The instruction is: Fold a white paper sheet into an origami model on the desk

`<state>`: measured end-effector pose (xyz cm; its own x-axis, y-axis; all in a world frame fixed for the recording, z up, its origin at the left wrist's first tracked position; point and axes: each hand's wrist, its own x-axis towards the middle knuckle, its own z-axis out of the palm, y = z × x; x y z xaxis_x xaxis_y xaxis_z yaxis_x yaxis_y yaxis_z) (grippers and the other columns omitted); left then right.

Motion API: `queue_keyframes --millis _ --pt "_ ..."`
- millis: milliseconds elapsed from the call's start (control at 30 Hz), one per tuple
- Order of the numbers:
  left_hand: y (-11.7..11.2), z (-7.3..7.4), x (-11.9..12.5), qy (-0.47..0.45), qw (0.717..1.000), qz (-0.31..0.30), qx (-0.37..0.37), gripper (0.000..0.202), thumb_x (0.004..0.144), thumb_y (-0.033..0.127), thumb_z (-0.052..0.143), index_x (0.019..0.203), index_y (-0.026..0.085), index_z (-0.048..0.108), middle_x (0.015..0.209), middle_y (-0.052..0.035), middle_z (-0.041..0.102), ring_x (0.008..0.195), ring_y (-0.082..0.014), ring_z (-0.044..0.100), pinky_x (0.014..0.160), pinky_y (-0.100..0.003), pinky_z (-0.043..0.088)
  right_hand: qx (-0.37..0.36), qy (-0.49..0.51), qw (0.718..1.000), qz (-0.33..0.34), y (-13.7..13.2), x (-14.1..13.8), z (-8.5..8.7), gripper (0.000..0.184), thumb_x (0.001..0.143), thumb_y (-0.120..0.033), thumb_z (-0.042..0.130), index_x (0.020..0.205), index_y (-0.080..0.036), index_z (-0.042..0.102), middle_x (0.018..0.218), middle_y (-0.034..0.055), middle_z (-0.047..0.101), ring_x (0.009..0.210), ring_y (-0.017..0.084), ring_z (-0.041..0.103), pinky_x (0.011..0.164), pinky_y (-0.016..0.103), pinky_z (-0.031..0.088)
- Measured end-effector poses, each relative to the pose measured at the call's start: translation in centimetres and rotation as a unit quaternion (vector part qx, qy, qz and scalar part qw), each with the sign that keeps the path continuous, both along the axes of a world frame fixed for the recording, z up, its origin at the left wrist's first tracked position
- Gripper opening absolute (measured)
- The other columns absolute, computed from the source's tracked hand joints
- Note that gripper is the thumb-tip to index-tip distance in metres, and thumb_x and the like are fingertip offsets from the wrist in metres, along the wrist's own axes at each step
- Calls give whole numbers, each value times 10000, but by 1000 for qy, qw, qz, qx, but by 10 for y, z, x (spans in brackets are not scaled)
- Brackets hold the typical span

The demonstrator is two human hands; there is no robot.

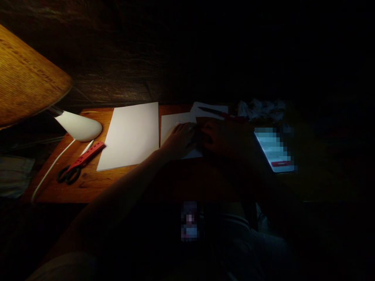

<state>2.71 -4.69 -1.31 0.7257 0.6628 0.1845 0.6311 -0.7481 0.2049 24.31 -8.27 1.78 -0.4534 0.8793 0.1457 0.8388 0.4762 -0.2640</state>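
Observation:
My left hand (184,134) lies over a small white sheet of paper (171,121), its fingers stretched out and resting on it. Close beside it, my right hand (215,134) is in deep shadow at the sheet's right side. Its fingers look bent, but the dark hides whether they grip anything. Another piece of white paper (195,111) lies just beyond the hands, with a dark pointed blade (209,111) across it that seems to lead to a red handle. Left of the hands is a larger white sheet (133,134).
A lamp with a wide shade (32,78) and white base (80,127) stands at the left, its cord hanging over the table edge. Near it lie black-handled scissors (72,175) under a red slotted strip (86,156). Crumpled white paper (260,109) and a lit phone (274,150) are on the right.

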Motion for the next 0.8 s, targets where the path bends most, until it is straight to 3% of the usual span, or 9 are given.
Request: queue_keyframes --millis 200,367,567,800 --pt "3 -2 -3 -41 999 4 -19 565 949 270 575 1498 155 511 1545 -193 513 1402 -360 518 1209 -589 439 -4 18 1000 8 5 10 -3 334 902 -228 639 1206 -170 765 1324 140 667 1218 303 608 1017 427 502" --pt "5 -2 -2 -28 999 -4 -22 488 942 256 569 1415 137 590 1525 -184 549 1417 -351 516 1220 -560 440 -14 13 1000 -10 6 10 2 265 992 -271 585 1104 -149 791 1262 139 714 1081 272 658 944 405 518" --pt "4 -2 -1 -23 1000 -11 -9 501 945 248 549 1432 137 569 1550 -193 534 1433 -356 499 1226 -574 431 2 0 999 -43 -3 -4 5 285 1012 -217 526 1136 -144 772 1248 171 699 1067 286 646 932 423 513" --pt "4 -4 -1 -23 1000 -8 -7 522 930 234 552 1444 143 555 1549 -186 536 1422 -358 506 1213 -567 443 7 -25 999 -35 -2 -6 3 338 989 -174 502 1192 -74 752 1258 195 676 1103 279 632 965 394 502"
